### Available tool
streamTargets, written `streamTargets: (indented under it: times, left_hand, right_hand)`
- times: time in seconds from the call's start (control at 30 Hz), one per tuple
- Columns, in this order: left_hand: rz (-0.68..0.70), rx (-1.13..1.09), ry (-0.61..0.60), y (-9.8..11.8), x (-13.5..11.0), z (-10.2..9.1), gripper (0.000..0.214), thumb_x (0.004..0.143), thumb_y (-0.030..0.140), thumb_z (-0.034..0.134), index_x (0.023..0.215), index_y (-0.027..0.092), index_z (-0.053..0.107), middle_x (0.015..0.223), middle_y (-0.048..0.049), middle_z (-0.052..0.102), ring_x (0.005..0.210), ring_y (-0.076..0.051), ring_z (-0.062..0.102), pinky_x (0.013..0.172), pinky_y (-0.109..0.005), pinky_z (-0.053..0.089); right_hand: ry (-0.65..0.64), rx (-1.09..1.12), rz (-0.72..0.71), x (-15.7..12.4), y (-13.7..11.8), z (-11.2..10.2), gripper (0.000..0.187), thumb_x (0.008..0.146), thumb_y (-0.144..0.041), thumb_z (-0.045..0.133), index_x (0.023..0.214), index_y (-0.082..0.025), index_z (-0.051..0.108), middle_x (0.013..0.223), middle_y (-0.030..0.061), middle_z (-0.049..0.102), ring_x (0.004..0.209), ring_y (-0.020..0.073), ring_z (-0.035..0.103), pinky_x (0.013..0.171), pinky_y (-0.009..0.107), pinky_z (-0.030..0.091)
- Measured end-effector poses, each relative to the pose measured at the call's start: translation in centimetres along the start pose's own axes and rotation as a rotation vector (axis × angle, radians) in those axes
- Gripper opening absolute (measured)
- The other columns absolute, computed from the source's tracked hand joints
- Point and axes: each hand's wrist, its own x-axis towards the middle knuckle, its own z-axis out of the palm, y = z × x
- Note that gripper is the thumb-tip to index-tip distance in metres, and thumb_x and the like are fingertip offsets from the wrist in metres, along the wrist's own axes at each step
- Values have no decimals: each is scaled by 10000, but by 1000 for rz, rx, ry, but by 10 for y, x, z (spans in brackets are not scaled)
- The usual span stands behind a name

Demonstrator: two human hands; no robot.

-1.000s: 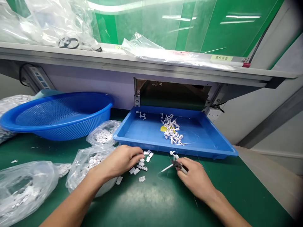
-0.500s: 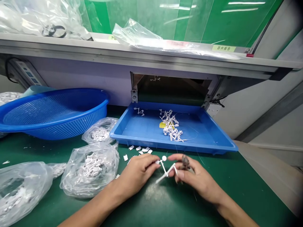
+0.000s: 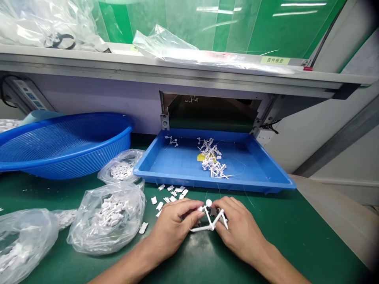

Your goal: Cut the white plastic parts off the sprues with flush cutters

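Observation:
My left hand (image 3: 173, 228) and my right hand (image 3: 238, 232) meet over the green mat near its front. Between them they pinch a white plastic sprue (image 3: 209, 221) with thin branching arms and a round knob on top. My right hand also holds a small dark tool (image 3: 213, 212), mostly hidden by the fingers. Several small white parts (image 3: 170, 194) lie loose on the mat just left of my left hand. Behind them a shallow blue tray (image 3: 266, 179) holds a heap of white sprues (image 3: 211, 157).
A blue mesh basket (image 3: 59, 142) stands at the left. Clear bags of white parts (image 3: 108, 213) lie left of my hands, with another bag (image 3: 23, 240) at the far left. A dark chute opening (image 3: 213, 114) sits behind the tray, under a shelf with plastic bags (image 3: 166, 43).
My left hand left the loose parts and came right to take hold of the sprue. Both hands drew closer together and nearer to me. The view shifted slightly.

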Motion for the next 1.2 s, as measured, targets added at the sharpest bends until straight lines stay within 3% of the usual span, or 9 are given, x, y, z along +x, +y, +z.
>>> streamTargets:
  times: [0.37,0.53,0.6,0.7,0.8,0.9,1.0,1.1,1.2]
  left_hand:
    - [18,17,-48,-5,-1,8,189,929,283,563,1028,226,714,919,-14,712,805,-146,651,756,-237,490]
    - [8,138,-27,-6,10,6,204,930,312,556,1027,216,707,951,-19,711,840,-159,649,775,-259,489]
    - [28,229,23,6,13,-16,230,930,336,547,1049,222,707,998,-22,710,885,-170,646,803,-264,490]
    - [-9,469,148,30,5,-75,263,928,372,527,1054,234,712,1046,-21,711,945,-198,639,847,-278,479]
    - [-185,722,108,40,-20,-133,280,918,400,512,976,240,735,994,-18,726,902,-219,656,797,-278,483]
    - [-350,805,-27,31,-50,-164,321,904,438,515,998,231,741,1014,-42,727,892,-239,668,766,-278,495]
    - [-329,771,118,22,-63,-159,393,910,502,500,1060,213,720,1074,-64,714,942,-256,656,809,-290,497]
    - [-222,606,291,30,-51,-132,383,925,513,487,974,210,717,987,-42,726,889,-225,653,809,-271,494]
    - [-86,499,64,44,-19,-99,297,944,433,496,975,232,713,959,-18,715,860,-192,646,783,-257,494]
  right_hand:
    - [-106,-112,49,-2,4,6,116,821,-166,493,858,-235,578,831,13,627,794,195,547,698,307,339]
    - [-143,-216,207,8,27,-23,153,817,-194,495,854,-254,632,821,27,688,740,213,609,611,294,318]
    - [-105,-215,259,8,33,-44,180,832,-217,493,900,-255,655,868,42,701,762,225,622,611,296,342]
    - [-171,-10,202,1,28,-64,270,880,-358,517,1121,-324,633,965,20,698,806,213,635,653,286,420]
    - [-326,136,-1,-11,12,-52,398,885,-429,544,1283,-408,536,1051,4,682,879,211,634,726,290,458]
    - [-332,37,-214,-20,-1,-21,311,878,-337,549,1182,-378,602,1014,22,670,872,225,599,733,327,436]
    - [-239,-130,-288,-21,-4,-1,123,830,-226,559,911,-276,635,859,24,634,785,218,542,699,346,393]
    - [-194,-89,-301,-18,0,-3,78,828,-177,545,829,-240,590,823,5,608,778,186,517,701,316,379]
    - [-67,-26,-245,-12,1,-6,187,839,-162,546,992,-256,597,903,4,617,825,178,519,746,309,383]
